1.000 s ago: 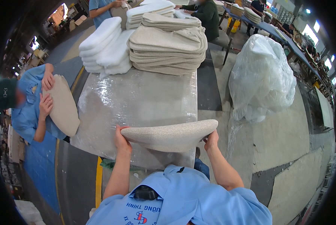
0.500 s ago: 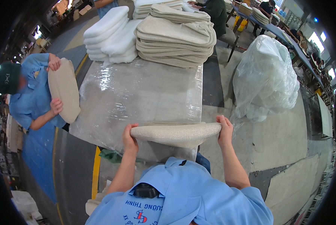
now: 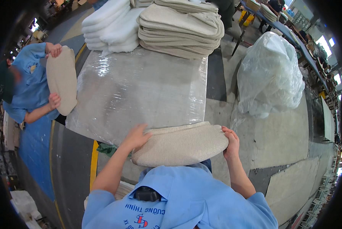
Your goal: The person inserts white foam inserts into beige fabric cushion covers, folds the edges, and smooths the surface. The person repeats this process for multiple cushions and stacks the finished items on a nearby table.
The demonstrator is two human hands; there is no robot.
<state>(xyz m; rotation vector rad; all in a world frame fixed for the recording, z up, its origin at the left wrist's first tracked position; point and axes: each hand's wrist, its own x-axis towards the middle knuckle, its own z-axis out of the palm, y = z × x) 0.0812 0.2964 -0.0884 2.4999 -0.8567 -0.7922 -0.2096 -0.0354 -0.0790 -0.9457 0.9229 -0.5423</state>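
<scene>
A beige fabric-covered cushion (image 3: 182, 147) lies across in front of my chest, its broad face tilted up and a seam along its far edge. My right hand (image 3: 231, 143) grips its right end, fingers over the rim. At the far left corner of the cushion is my left hand (image 3: 137, 137), slightly blurred, fingers apart and touching or just beside the edge. Beyond the cushion stands a table (image 3: 140, 87) covered in clear plastic film.
At the table's far side sit a stack of beige cushions (image 3: 180, 32) and a pile of white padding pieces (image 3: 112, 28). On the left a co-worker (image 3: 33, 82) holds another beige cushion (image 3: 61, 82). A large clear plastic bag (image 3: 270, 76) stands at the right.
The cushion has come closer to my chest and turned its broad face upward. My left hand has shifted from its left end to the far left edge; my right hand keeps its grip.
</scene>
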